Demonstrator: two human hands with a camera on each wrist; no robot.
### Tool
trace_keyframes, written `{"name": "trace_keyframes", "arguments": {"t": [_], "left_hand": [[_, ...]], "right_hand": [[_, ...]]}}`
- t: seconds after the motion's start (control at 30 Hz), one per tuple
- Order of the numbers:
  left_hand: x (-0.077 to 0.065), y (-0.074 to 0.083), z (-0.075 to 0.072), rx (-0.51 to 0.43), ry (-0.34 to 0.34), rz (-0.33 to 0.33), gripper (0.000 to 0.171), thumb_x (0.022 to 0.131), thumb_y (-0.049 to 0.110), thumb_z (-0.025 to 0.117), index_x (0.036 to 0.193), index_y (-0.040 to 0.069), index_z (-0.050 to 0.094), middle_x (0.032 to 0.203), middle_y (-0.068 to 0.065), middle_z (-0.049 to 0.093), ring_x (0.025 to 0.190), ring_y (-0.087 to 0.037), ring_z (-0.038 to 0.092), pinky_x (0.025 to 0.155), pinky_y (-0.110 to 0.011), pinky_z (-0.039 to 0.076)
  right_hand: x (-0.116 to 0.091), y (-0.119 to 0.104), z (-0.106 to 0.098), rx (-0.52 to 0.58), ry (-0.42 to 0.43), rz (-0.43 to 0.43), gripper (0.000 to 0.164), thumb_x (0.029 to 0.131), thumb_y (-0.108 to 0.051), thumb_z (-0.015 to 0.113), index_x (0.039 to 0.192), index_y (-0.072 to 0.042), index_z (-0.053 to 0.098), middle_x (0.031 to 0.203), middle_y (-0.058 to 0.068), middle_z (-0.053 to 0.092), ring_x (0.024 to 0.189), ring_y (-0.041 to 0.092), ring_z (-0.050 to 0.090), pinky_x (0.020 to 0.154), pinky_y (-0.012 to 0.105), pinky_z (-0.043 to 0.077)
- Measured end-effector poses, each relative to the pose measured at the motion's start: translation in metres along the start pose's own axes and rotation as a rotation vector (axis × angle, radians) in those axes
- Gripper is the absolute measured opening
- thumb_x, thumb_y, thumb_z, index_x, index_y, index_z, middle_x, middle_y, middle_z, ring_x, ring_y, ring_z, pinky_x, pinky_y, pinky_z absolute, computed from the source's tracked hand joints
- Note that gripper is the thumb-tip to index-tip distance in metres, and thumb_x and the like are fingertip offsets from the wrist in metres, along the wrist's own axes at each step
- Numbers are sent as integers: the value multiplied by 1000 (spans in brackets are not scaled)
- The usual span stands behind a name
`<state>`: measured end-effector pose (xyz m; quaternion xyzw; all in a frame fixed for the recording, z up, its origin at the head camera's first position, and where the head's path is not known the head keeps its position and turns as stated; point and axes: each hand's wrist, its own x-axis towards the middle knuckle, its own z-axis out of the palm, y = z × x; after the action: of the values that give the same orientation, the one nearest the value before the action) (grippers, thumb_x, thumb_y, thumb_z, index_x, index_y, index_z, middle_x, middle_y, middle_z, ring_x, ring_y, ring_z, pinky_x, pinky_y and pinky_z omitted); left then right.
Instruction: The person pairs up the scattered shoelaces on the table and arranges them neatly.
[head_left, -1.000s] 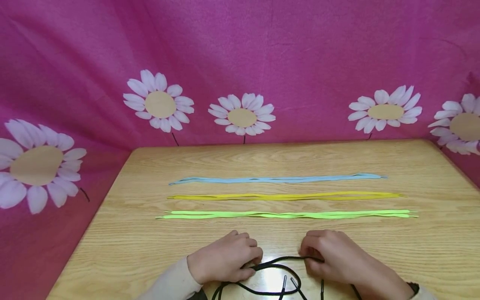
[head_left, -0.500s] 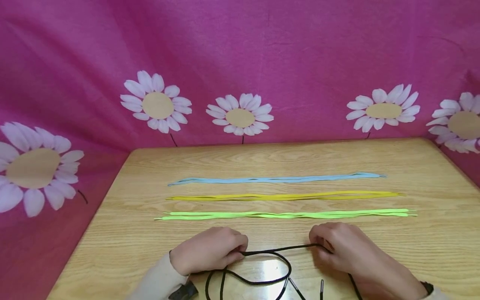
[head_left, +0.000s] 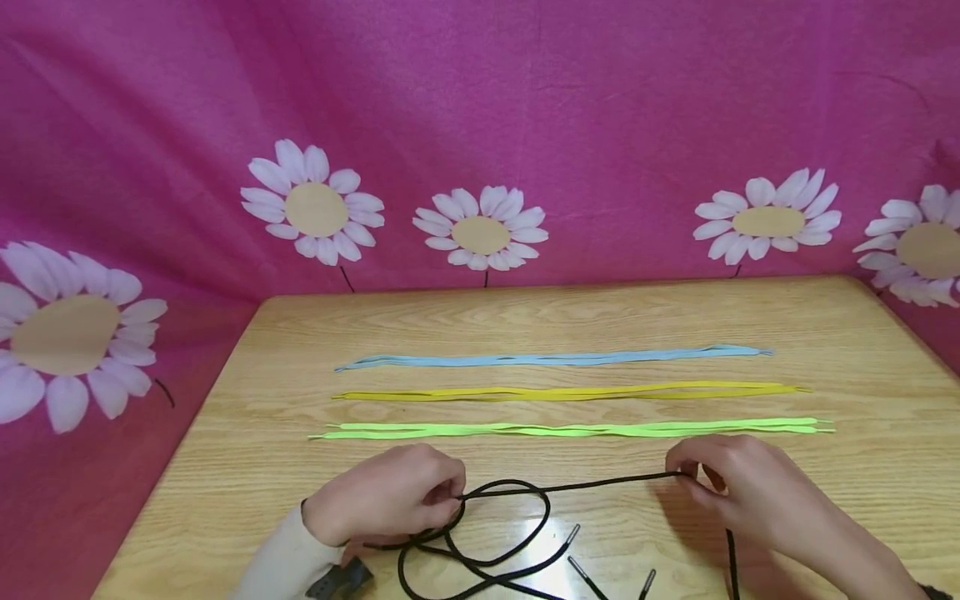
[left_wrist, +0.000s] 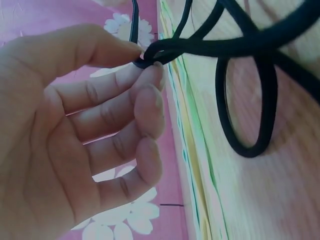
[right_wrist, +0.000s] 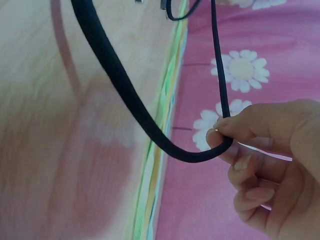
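Note:
Black round shoelaces run between the two hands near the front of the table. My left hand pinches them between thumb and index fingertip, as the left wrist view shows; loops hang from that pinch. To the right, my right hand pinches one black strand between thumb and index finger, and the strand bends down past the fingers in the right wrist view. Between the hands the strand is stretched nearly straight. Loose loops and several metal-tipped ends lie below it.
Beyond the hands, three flat laces lie side by side across the wooden table: a light blue lace, a yellow lace and a neon green lace. A pink flowered cloth hangs behind the table.
My hands have moved apart, the left one leftward and the right one rightward and slightly farther out. The black strand between them has grown longer and straighter. The coloured laces have stayed put.

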<state>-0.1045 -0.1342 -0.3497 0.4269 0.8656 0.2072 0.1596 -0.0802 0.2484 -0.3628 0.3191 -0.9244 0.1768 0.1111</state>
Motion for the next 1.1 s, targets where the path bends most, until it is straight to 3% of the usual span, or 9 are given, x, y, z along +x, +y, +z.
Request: {"name": "trace_keyframes", "arguments": {"t": [0.17,0.4,0.43,0.47,0.57,0.63,0.7,0.9,1.1], "left_hand": [[-8,-3,-4,-25,21,0,23,90,13,66,72,20,52,63,13,43,57,2,39,55,-16,36],[-22,-7,-10,-82,18,-36,25,85,7,65,71,20,49,64,14,42,58,2,39,55,-16,36],[-24,-8,-11,-92,17,-43,25,83,6,65,70,20,48,65,14,41,59,2,38,55,-17,35],[-27,-8,-13,-97,20,-48,25,82,5,64,70,20,47,65,14,39,59,2,37,56,-17,34],[-35,-10,-17,-129,33,-62,25,79,2,62,70,19,46,65,12,34,61,0,34,56,-18,31],[-41,-11,-21,-146,52,-64,24,80,1,61,72,19,47,66,12,34,62,0,33,56,-19,30],[-48,-13,-24,-156,83,-55,24,82,0,61,75,20,48,67,13,35,62,0,33,56,-19,30],[-70,-23,-35,-155,151,-15,12,95,6,59,91,17,59,77,18,53,77,1,55,70,-24,50],[-84,-28,-43,-100,237,3,9,94,8,61,96,17,61,86,16,60,80,0,56,70,-25,50]], "right_hand": [[-4,5,-7,-21,36,33,32,66,-1,83,83,-23,66,75,-25,53,61,-7,39,48,18,34],[-11,14,-16,-29,132,2,40,60,4,82,83,-24,65,74,-26,51,61,-8,38,50,12,29],[-12,16,-17,-32,144,-4,33,67,-3,83,83,-25,65,75,-26,52,61,-8,39,51,11,29],[-13,17,-19,-34,153,-6,32,67,-4,83,83,-25,65,75,-26,52,61,-8,39,51,11,29],[-18,22,-24,-30,183,-20,10,86,-31,74,83,-26,65,75,-26,52,61,-8,39,51,10,29],[-21,25,-28,-25,193,-33,24,92,-46,59,84,-25,67,74,-26,51,61,-9,39,52,9,29],[-24,30,-33,-25,194,-31,29,92,-47,55,83,-23,68,75,-25,53,61,-9,38,52,9,28],[-39,46,-46,-30,229,-15,6,86,-24,70,84,-19,72,75,-23,60,59,-10,39,51,11,28],[-50,58,-56,-74,279,54,38,91,-40,54,82,-8,71,70,-25,56,54,-11,35,47,10,24]]}}
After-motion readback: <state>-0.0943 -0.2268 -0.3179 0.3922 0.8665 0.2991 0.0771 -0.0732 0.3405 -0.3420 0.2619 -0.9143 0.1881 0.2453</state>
